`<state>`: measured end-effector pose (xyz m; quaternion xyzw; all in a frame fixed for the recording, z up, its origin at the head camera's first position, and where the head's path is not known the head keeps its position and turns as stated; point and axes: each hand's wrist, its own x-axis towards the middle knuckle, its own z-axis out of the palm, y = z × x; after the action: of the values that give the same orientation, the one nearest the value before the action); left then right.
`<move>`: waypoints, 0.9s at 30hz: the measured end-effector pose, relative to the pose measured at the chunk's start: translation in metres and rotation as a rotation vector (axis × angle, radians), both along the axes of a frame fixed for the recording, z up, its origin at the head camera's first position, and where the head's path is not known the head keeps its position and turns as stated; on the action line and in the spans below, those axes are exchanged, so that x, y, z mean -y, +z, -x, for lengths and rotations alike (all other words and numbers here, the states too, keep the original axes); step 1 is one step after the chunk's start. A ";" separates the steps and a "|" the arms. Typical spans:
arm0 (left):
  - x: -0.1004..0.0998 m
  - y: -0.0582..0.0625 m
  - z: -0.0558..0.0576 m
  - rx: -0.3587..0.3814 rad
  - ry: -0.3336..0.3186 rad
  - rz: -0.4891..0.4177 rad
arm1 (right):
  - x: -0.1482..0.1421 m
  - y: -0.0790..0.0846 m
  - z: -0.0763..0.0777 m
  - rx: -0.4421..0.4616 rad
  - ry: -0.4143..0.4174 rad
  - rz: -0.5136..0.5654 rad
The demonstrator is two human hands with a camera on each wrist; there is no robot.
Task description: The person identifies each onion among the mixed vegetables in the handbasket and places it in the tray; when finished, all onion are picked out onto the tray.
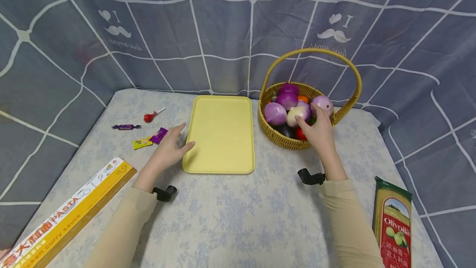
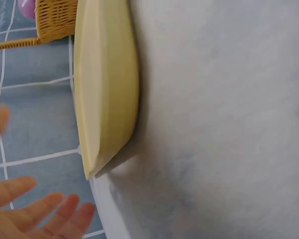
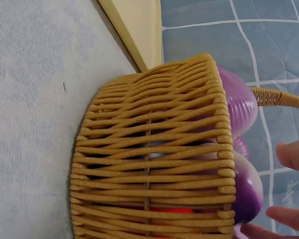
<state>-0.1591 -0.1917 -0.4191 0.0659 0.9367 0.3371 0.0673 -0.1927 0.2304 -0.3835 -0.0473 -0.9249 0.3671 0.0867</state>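
My right hand (image 1: 319,130) is over the wicker basket (image 1: 274,136), thumb and fingers spread apart. Its fingertips lie at a pale purple onion (image 1: 324,103), and the thumb is near a white-and-purple onion (image 1: 295,117); whether they touch is hard to tell. More purple onions (image 1: 275,113) fill the basket. In the right wrist view the fingers (image 3: 291,217) reach past the basket's rim, apart from the thumb. My left hand (image 1: 168,149) hovers by the left edge of the yellow tray (image 1: 222,135), fingers spread and holding nothing.
A red lollipop (image 1: 149,117), a dark purple wrapped candy (image 1: 126,127), a yellow packet (image 1: 143,143) and a purple packet (image 1: 158,135) lie at the left. A pasta box (image 1: 74,214) is front left. A red Olivoilà pack (image 1: 393,226) lies front right. The basket's tall handle (image 1: 312,51) arches upward.
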 end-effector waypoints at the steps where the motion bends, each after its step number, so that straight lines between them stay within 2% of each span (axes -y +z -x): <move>1: 0.000 -0.001 -0.001 0.009 0.003 0.000 | 0.000 0.000 0.001 0.005 -0.002 0.005; 4: -0.001 -0.004 -0.004 0.047 0.016 -0.005 | 0.002 -0.002 0.001 0.025 -0.004 0.015; 8: -0.003 -0.007 -0.008 0.135 0.052 -0.046 | 0.004 -0.004 0.002 0.077 -0.022 0.022; 11: -0.003 -0.010 -0.008 0.164 0.060 -0.052 | 0.005 -0.005 0.004 0.100 -0.040 0.035; 16: -0.002 -0.018 -0.008 0.148 0.047 -0.030 | 0.008 -0.008 0.007 0.079 -0.073 0.056; 21: 0.001 -0.026 -0.007 0.127 0.062 -0.028 | 0.010 -0.010 0.009 0.044 -0.109 0.101; 27: 0.002 -0.028 -0.006 0.160 0.082 -0.056 | 0.012 -0.013 0.009 0.025 -0.128 0.133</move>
<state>-0.1536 -0.1933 -0.4473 0.0025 0.9205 0.3699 0.1261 -0.2018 0.2182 -0.3960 -0.1165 -0.8946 0.4208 0.0948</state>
